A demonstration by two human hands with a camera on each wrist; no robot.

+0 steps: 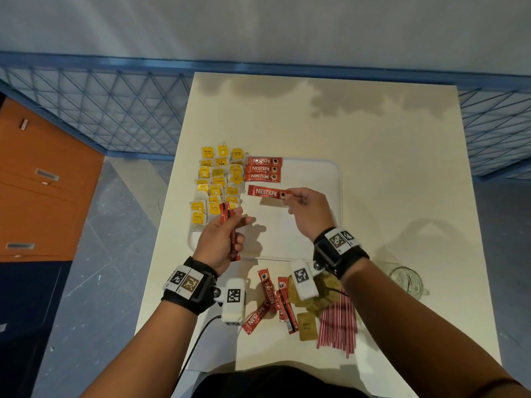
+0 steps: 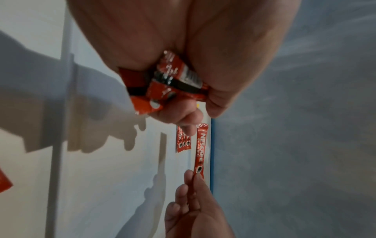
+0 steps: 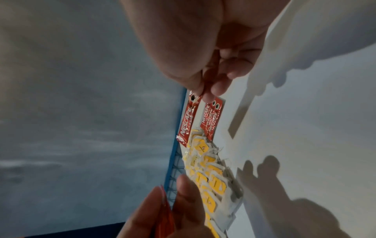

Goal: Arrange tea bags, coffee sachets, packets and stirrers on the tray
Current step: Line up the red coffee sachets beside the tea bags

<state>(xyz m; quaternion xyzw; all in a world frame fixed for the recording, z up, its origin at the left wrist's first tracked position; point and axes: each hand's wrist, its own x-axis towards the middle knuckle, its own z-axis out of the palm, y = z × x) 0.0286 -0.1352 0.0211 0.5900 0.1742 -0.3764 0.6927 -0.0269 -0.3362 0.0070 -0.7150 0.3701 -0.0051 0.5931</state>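
Red foil coffee sachet (image 1: 265, 192) is pinched at one end by the right hand (image 1: 307, 214), above the white plastic tray (image 1: 336, 202) beside three laid sachets (image 1: 263, 169); the left hand (image 1: 221, 239) grips several red sachets (image 1: 230, 231) near the tray's left edge.

Left hand (image 1: 219, 239) fingers curled gripping, right hand (image 1: 307, 212) fingers pinching

A cream tabletop (image 1: 373, 139) stands against a pale grey-white wall (image 1: 258, 24) at the far side. Along the foot of that wall runs a blue mesh railing (image 1: 115, 104), continuing on the right. On the left stands an orange cabinet (image 1: 43, 182) with metal drawer handles. The floor (image 1: 109, 254) is grey and speckled. Light from above throws soft shadows across the tabletop.
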